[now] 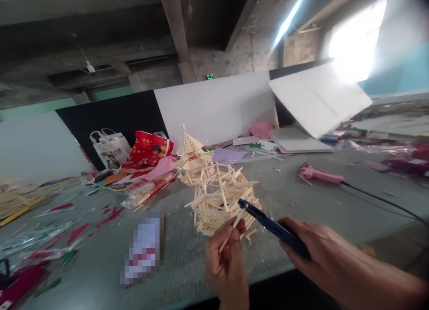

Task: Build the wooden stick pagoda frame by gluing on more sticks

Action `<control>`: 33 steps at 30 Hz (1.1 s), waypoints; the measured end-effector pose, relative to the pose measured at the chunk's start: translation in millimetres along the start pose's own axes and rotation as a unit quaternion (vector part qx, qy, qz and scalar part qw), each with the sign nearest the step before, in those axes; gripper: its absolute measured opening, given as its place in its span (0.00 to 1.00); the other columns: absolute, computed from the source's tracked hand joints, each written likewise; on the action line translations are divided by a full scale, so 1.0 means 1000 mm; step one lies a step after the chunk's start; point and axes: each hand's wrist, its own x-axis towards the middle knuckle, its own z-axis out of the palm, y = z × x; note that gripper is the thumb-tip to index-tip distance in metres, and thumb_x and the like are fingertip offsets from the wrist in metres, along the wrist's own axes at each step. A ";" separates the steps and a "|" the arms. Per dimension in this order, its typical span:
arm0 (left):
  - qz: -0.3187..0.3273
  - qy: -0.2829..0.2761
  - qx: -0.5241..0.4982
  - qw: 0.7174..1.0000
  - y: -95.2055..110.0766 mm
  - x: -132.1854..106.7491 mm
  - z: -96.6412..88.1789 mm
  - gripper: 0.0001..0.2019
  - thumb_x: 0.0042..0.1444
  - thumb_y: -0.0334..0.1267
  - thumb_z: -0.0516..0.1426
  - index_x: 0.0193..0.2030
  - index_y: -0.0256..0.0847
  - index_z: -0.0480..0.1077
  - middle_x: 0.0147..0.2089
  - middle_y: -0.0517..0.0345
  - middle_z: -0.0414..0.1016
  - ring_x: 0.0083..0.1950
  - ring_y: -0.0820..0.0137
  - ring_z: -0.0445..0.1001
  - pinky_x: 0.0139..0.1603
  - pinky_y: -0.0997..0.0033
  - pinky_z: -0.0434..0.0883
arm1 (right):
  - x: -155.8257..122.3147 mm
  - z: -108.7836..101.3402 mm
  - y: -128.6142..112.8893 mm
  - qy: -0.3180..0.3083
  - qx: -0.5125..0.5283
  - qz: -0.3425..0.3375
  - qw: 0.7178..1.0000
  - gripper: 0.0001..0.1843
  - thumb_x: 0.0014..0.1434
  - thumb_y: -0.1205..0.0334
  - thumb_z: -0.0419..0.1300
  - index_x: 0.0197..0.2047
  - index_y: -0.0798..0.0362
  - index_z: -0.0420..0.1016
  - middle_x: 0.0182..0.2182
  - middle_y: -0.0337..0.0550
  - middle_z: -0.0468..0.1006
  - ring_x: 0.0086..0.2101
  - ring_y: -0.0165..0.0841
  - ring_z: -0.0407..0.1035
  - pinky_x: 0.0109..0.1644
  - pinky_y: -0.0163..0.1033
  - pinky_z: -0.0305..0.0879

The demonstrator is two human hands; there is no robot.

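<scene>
My left hand (225,261) is closed in a pinch on a thin wooden stick (233,231), held up near the table's front edge. My right hand (311,249) grips blue cutting pliers (268,222) whose open jaws reach the stick's upper end. Just behind them stands a model tower built of wooden sticks (223,198), lying tilted on the grey table (288,198). A second stick model with a pointed roof (191,160) stands behind it.
A pink glue gun (318,172) with a black cord lies at the right. Red packets, a white bag (110,149), paper scraps and chopstick packs litter the left. White and black boards (214,106) stand along the back. A pixelated card (144,249) lies front left.
</scene>
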 end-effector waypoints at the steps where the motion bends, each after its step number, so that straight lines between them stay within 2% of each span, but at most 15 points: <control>1: -0.002 0.001 0.005 1.000 0.000 0.000 -0.001 0.09 0.56 0.26 0.56 0.40 0.43 0.69 0.41 0.62 0.77 0.36 0.70 0.79 0.37 0.69 0.77 | 0.001 -0.002 -0.001 -0.003 -0.012 -0.009 1.000 0.05 0.58 0.61 0.52 0.38 0.50 0.65 0.29 0.40 0.74 0.27 0.34 0.70 0.31 0.35 0.62; 4: -0.012 0.004 0.020 1.000 0.001 -0.001 -0.003 0.08 0.55 0.27 0.57 0.40 0.44 0.70 0.39 0.63 0.77 0.34 0.72 0.78 0.38 0.69 0.77 | 0.003 -0.006 0.001 0.010 -0.041 -0.032 0.999 0.07 0.56 0.63 0.52 0.40 0.51 0.63 0.31 0.40 0.74 0.28 0.35 0.71 0.31 0.36 0.62; 7: -0.056 0.005 0.069 0.996 0.006 -0.002 -0.003 0.05 0.53 0.31 0.59 0.37 0.42 0.70 0.34 0.61 0.77 0.33 0.72 0.78 0.38 0.72 0.75 | 0.001 -0.009 0.004 0.021 -0.055 -0.050 0.997 0.08 0.55 0.64 0.51 0.40 0.51 0.63 0.31 0.41 0.74 0.27 0.36 0.71 0.31 0.37 0.62; 10: -0.117 -0.020 0.144 0.982 0.015 0.000 0.000 0.06 0.52 0.37 0.61 0.36 0.40 0.70 0.30 0.59 0.77 0.31 0.71 0.77 0.35 0.75 0.73 | -0.001 -0.013 0.006 0.027 -0.069 -0.063 0.995 0.07 0.55 0.63 0.50 0.39 0.52 0.63 0.32 0.44 0.74 0.27 0.37 0.71 0.30 0.38 0.62; 12: -0.129 -0.042 0.179 0.975 0.021 0.001 0.001 0.07 0.52 0.40 0.60 0.37 0.40 0.71 0.30 0.58 0.77 0.30 0.72 0.76 0.34 0.75 0.73 | -0.001 -0.015 0.006 0.033 -0.076 -0.064 0.994 0.07 0.56 0.63 0.50 0.38 0.52 0.64 0.33 0.45 0.74 0.28 0.37 0.71 0.30 0.38 0.62; 18: -0.062 -0.063 0.271 0.958 0.023 0.005 -0.005 0.10 0.52 0.42 0.60 0.39 0.41 0.74 0.34 0.57 0.78 0.32 0.71 0.76 0.36 0.74 0.72 | 0.000 -0.020 0.003 0.040 -0.059 -0.063 0.995 0.07 0.56 0.65 0.51 0.40 0.53 0.64 0.31 0.43 0.73 0.28 0.35 0.70 0.31 0.37 0.63; 23: -0.044 -0.067 0.287 0.955 0.018 0.006 -0.008 0.09 0.52 0.41 0.60 0.39 0.42 0.74 0.32 0.58 0.78 0.31 0.71 0.76 0.37 0.74 0.72 | 0.000 -0.027 -0.001 0.026 -0.065 -0.060 0.996 0.10 0.59 0.64 0.48 0.45 0.53 0.63 0.32 0.42 0.72 0.29 0.36 0.70 0.33 0.39 0.64; 26: -0.023 -0.069 0.289 0.954 0.019 0.007 -0.006 0.08 0.52 0.41 0.60 0.38 0.43 0.74 0.32 0.59 0.78 0.31 0.72 0.77 0.36 0.76 0.71 | 0.000 -0.029 -0.002 0.018 -0.067 -0.057 0.996 0.09 0.59 0.64 0.48 0.43 0.52 0.63 0.33 0.42 0.72 0.29 0.35 0.69 0.33 0.39 0.64; 33: -0.045 -0.056 0.302 0.951 0.022 0.007 -0.003 0.09 0.52 0.43 0.59 0.38 0.44 0.74 0.33 0.59 0.78 0.34 0.71 0.76 0.39 0.75 0.71 | 0.003 -0.031 -0.006 -0.010 -0.068 -0.036 0.997 0.07 0.58 0.65 0.49 0.40 0.52 0.64 0.30 0.40 0.71 0.28 0.35 0.69 0.31 0.38 0.63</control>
